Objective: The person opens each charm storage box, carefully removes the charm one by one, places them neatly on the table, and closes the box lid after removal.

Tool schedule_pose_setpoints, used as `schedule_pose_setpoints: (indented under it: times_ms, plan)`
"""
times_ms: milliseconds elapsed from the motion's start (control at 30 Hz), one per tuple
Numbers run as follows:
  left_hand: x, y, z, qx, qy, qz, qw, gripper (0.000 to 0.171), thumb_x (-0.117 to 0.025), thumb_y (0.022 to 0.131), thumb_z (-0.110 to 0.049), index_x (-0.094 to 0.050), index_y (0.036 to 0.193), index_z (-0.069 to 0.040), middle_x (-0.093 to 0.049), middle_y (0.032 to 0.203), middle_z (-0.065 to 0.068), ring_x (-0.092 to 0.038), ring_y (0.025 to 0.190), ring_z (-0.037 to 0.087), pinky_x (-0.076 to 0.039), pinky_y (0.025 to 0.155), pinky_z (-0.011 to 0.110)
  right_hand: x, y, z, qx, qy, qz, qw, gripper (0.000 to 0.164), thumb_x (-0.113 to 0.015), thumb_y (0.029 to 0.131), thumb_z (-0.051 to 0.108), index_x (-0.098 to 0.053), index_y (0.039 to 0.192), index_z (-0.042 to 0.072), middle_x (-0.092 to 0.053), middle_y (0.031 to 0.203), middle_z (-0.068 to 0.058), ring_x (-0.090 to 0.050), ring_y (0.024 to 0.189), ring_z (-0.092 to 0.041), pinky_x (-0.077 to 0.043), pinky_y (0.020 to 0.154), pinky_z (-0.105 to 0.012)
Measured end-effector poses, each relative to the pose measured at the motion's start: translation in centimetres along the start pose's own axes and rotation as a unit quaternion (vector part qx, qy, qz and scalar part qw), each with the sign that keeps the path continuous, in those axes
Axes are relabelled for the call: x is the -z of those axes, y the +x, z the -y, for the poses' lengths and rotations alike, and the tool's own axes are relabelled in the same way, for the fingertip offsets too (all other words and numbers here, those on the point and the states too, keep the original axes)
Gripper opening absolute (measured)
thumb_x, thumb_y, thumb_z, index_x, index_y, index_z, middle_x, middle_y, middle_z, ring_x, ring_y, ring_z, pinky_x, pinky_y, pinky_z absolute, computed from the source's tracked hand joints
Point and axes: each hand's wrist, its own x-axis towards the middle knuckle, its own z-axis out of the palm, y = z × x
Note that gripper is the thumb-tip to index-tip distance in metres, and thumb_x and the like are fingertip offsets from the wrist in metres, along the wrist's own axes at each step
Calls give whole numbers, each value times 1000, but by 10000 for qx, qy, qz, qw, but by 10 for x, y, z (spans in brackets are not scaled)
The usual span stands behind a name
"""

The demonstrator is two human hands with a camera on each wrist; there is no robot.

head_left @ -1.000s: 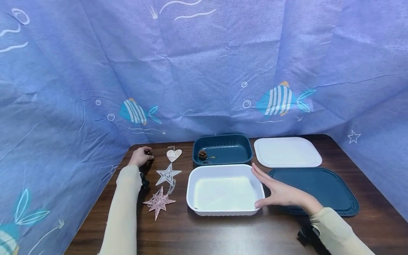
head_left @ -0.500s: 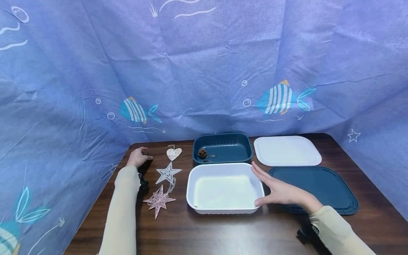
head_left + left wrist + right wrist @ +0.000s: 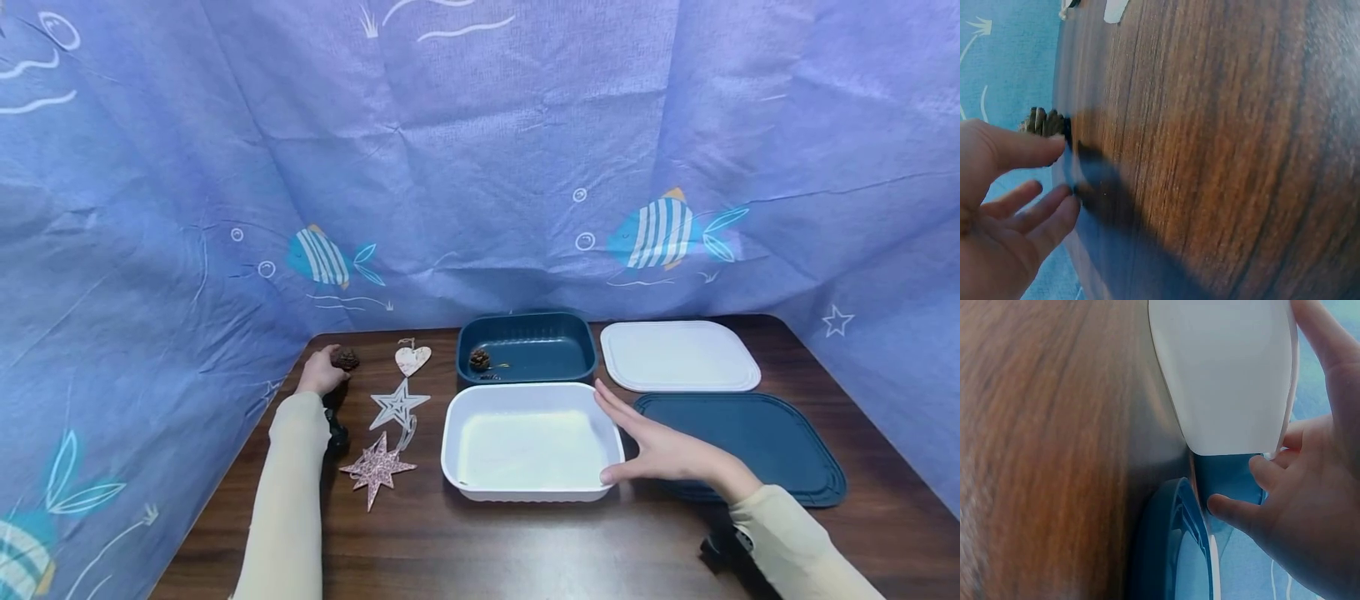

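At the table's far left corner, my left hand (image 3: 321,372) is right beside a brown pine cone (image 3: 345,358). In the left wrist view, its thumb and fingers (image 3: 1054,222) are spread apart, with the pine cone (image 3: 1044,122) just past the thumb. My right hand (image 3: 663,446) rests against the right end of the white baking dish (image 3: 532,494), index finger at the far corner and thumb at the near one. The right wrist view has the dish's white side wall (image 3: 1229,375) along these fingers, which look fairly straight; some fingertips are hidden behind it.
Behind the white dish stands a dark blue dish (image 3: 555,358) holding a small pine cone (image 3: 479,359). White (image 3: 678,356) and blue lids (image 3: 742,446) lie at right. A heart ornament (image 3: 412,360), silver star (image 3: 399,403) and pink star (image 3: 377,468) line the left side.
My left hand, whose fingers were around the pine cone, has drawn slightly left and nearer, so the cone shows more fully. The right hand stays at the white dish.
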Motion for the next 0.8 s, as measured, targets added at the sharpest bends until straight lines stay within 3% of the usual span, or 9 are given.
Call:
schedule_pose_setpoints:
  times_ms: [333, 533, 800]
  plan:
    - [-4, 0, 0, 185, -1, -325, 9993, 65, -62, 97, -16, -34, 150, 10, -38, 147, 37, -37, 135, 52, -33, 110, 60, -1, 1, -1, 14, 33, -21, 10000, 114, -79, 83, 52, -5, 164, 19, 7, 169, -10, -15, 150, -38, -31, 109, -64]
    - [-6, 0, 0, 181, 125, -437, 9988, 53, -58, 100, -12, -42, 145, 10, -46, 141, 35, -45, 129, 51, -38, 106, 59, -2, 1, -3, 66, 83, -3, 9999, 114, -79, 84, 50, -5, 164, 18, 6, 169, -13, -13, 150, -40, -31, 109, -65]
    - [-8, -3, 0, 389, 39, -597, 9974, 50, -60, 99, -14, -47, 142, 10, -57, 128, 32, -54, 117, 47, -45, 97, 56, 0, 1, -1, -30, 53, 7, 10000, 115, -79, 83, 53, -5, 164, 19, 7, 169, -9, -13, 151, -37, -30, 110, -63]
